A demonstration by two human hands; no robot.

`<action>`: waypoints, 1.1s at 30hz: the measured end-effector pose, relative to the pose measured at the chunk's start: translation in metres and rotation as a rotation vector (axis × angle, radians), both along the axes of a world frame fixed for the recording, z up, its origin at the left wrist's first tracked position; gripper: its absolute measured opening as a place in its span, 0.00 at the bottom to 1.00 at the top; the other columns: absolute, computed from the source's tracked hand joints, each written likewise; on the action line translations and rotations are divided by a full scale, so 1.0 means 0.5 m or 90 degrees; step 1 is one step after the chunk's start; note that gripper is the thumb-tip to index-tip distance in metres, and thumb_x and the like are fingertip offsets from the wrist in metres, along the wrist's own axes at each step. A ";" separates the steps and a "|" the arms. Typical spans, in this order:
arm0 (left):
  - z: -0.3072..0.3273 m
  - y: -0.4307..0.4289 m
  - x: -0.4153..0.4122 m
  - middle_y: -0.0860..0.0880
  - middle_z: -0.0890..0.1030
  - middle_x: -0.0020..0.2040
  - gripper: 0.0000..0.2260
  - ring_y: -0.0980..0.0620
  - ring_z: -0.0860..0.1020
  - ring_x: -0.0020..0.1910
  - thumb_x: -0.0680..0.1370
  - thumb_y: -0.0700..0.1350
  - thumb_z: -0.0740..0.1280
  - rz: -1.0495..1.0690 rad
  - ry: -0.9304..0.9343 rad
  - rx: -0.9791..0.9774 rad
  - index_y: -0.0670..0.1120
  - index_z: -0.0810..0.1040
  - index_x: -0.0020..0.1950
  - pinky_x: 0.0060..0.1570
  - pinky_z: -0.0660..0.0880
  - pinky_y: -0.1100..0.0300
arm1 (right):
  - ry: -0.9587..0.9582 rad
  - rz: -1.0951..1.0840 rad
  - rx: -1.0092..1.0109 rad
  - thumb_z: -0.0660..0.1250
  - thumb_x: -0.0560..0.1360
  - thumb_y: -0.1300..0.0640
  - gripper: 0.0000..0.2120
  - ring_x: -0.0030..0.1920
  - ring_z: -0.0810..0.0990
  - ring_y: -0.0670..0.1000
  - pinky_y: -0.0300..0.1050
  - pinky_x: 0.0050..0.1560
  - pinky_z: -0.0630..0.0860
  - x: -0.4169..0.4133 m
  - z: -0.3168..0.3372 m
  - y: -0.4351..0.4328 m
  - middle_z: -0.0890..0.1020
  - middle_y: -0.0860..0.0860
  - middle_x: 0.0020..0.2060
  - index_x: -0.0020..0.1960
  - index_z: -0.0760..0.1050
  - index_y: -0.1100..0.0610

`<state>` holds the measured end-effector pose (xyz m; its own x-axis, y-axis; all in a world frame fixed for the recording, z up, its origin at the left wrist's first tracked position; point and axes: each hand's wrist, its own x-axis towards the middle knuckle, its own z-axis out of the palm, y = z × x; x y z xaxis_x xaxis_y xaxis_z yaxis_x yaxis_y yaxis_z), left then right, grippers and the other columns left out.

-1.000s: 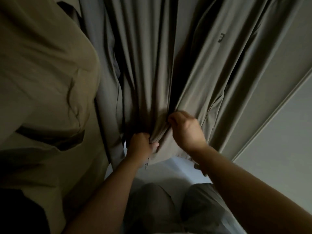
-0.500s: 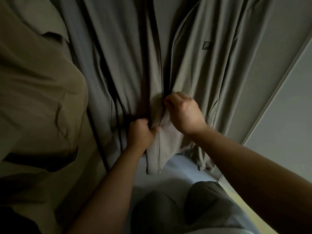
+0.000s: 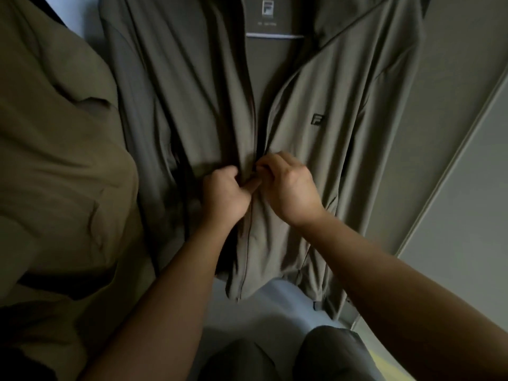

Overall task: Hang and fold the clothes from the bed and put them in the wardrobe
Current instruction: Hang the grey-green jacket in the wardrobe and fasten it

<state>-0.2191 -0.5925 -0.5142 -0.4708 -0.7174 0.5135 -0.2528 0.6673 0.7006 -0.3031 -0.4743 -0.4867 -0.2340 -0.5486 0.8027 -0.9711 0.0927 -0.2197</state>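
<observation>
Jacket, grey-green, hangs on a hanger inside the wardrobe, front panels joined from hem up to mid-chest, open above. Left hand closed in a fist on the left panel just beside the zip line, bunching cloth and holding it taut downward. Right hand curled at the zip line, fingertips pinched together apparently on the slider; slider itself hidden, so not confirmed. Hands touching at the thumbs.

Step in hand, as judged: zipping the hung jacket closed. Done well by keeping the lower panel under steady tension with the left fist, drawing the slider straight up along the teeth, keeping loose folds clear of the track. Risk of fabric snagging where the left panel creases near the slider.

Room: tan garment hangs close against the jacket's left sleeve, little slack there. Wardrobe side panel stands near the right sleeve. Free space above toward the collar; pale wardrobe floor visible below the hem.
</observation>
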 end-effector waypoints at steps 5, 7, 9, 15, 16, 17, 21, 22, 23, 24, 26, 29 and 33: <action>-0.003 -0.015 0.005 0.45 0.85 0.39 0.12 0.43 0.83 0.39 0.70 0.50 0.79 -0.035 -0.021 0.032 0.43 0.83 0.44 0.37 0.76 0.55 | 0.013 -0.010 -0.085 0.65 0.78 0.60 0.08 0.43 0.81 0.58 0.55 0.40 0.79 -0.015 0.051 -0.014 0.80 0.57 0.45 0.53 0.81 0.60; 0.025 -0.016 0.002 0.46 0.85 0.37 0.15 0.45 0.83 0.38 0.68 0.55 0.78 -0.036 -0.012 0.011 0.43 0.83 0.42 0.36 0.78 0.54 | 0.011 -0.009 -0.098 0.63 0.78 0.59 0.09 0.43 0.81 0.58 0.55 0.41 0.79 -0.013 0.060 -0.019 0.80 0.57 0.45 0.53 0.81 0.61; 0.062 -0.025 -0.008 0.47 0.83 0.33 0.18 0.46 0.82 0.35 0.67 0.58 0.76 -0.027 0.021 -0.006 0.43 0.81 0.39 0.33 0.77 0.52 | 0.013 -0.002 -0.098 0.64 0.78 0.59 0.09 0.42 0.81 0.58 0.56 0.41 0.79 -0.009 0.060 -0.022 0.80 0.57 0.44 0.52 0.81 0.61; 0.074 -0.035 -0.011 0.48 0.83 0.33 0.15 0.45 0.82 0.34 0.69 0.53 0.78 -0.039 0.027 -0.017 0.45 0.78 0.33 0.30 0.69 0.58 | 0.042 -0.006 -0.195 0.66 0.78 0.62 0.06 0.43 0.81 0.58 0.53 0.44 0.77 -0.037 0.153 -0.023 0.82 0.57 0.44 0.51 0.82 0.61; 0.084 -0.032 -0.012 0.48 0.83 0.32 0.16 0.46 0.82 0.33 0.70 0.54 0.78 -0.031 0.019 -0.024 0.46 0.77 0.32 0.29 0.67 0.58 | 0.046 -0.008 -0.213 0.66 0.78 0.63 0.06 0.44 0.81 0.57 0.52 0.45 0.77 -0.039 0.168 -0.026 0.82 0.57 0.44 0.51 0.82 0.61; 0.103 -0.028 -0.017 0.50 0.82 0.31 0.16 0.49 0.81 0.32 0.70 0.54 0.78 -0.022 0.014 -0.035 0.46 0.76 0.32 0.29 0.68 0.59 | 0.050 -0.008 -0.219 0.66 0.78 0.63 0.06 0.44 0.81 0.57 0.52 0.45 0.78 -0.036 0.176 -0.031 0.82 0.57 0.44 0.51 0.82 0.62; 0.189 -0.014 -0.040 0.54 0.81 0.32 0.10 0.59 0.78 0.31 0.71 0.51 0.77 -0.026 0.078 -0.056 0.47 0.80 0.38 0.30 0.69 0.63 | 0.056 0.019 -0.201 0.66 0.79 0.62 0.07 0.44 0.81 0.57 0.54 0.44 0.78 -0.032 0.179 -0.039 0.82 0.57 0.44 0.51 0.82 0.62; 0.190 -0.018 -0.044 0.52 0.82 0.33 0.10 0.56 0.79 0.32 0.71 0.50 0.78 -0.028 0.077 -0.050 0.46 0.81 0.39 0.31 0.70 0.60 | 0.065 0.020 -0.197 0.66 0.79 0.62 0.07 0.44 0.81 0.58 0.54 0.44 0.78 -0.036 0.188 -0.037 0.82 0.57 0.44 0.51 0.82 0.62; 0.183 -0.025 -0.046 0.51 0.83 0.33 0.10 0.54 0.80 0.32 0.71 0.50 0.78 -0.030 0.074 -0.038 0.45 0.82 0.40 0.31 0.70 0.60 | 0.075 0.017 -0.209 0.66 0.79 0.61 0.07 0.45 0.81 0.58 0.54 0.44 0.78 -0.044 0.202 -0.035 0.82 0.57 0.44 0.51 0.82 0.62; 0.174 -0.033 -0.046 0.50 0.83 0.32 0.12 0.53 0.79 0.31 0.70 0.50 0.79 -0.030 0.072 -0.021 0.44 0.81 0.39 0.31 0.70 0.60 | 0.081 0.013 -0.235 0.66 0.78 0.61 0.07 0.45 0.81 0.58 0.54 0.44 0.78 -0.051 0.222 -0.033 0.82 0.57 0.44 0.50 0.82 0.61; 0.172 -0.036 -0.044 0.49 0.82 0.31 0.14 0.54 0.76 0.28 0.70 0.52 0.79 -0.020 0.060 -0.002 0.44 0.80 0.35 0.31 0.68 0.60 | 0.085 0.015 -0.278 0.66 0.79 0.61 0.07 0.44 0.81 0.57 0.54 0.44 0.77 -0.060 0.259 -0.031 0.82 0.57 0.44 0.50 0.82 0.62; 0.233 -0.021 -0.052 0.53 0.82 0.32 0.12 0.55 0.78 0.32 0.70 0.53 0.78 -0.006 0.053 -0.061 0.47 0.81 0.37 0.32 0.70 0.63 | 0.110 0.021 -0.288 0.65 0.79 0.61 0.08 0.44 0.81 0.57 0.52 0.43 0.78 -0.048 0.278 -0.037 0.82 0.57 0.45 0.52 0.82 0.62; 0.277 -0.021 -0.066 0.54 0.79 0.30 0.12 0.53 0.79 0.32 0.72 0.53 0.76 0.008 0.112 -0.099 0.49 0.78 0.35 0.31 0.69 0.59 | 0.134 0.047 -0.279 0.65 0.79 0.62 0.08 0.43 0.80 0.57 0.53 0.42 0.78 -0.056 0.297 -0.034 0.81 0.58 0.44 0.52 0.82 0.63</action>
<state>-0.2521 -0.6032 -0.3758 -0.3560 -0.6284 0.6917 -0.1440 0.7682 0.6238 -0.3309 -0.4911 -0.3383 -0.0158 -0.1571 0.9875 -0.9992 -0.0348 -0.0215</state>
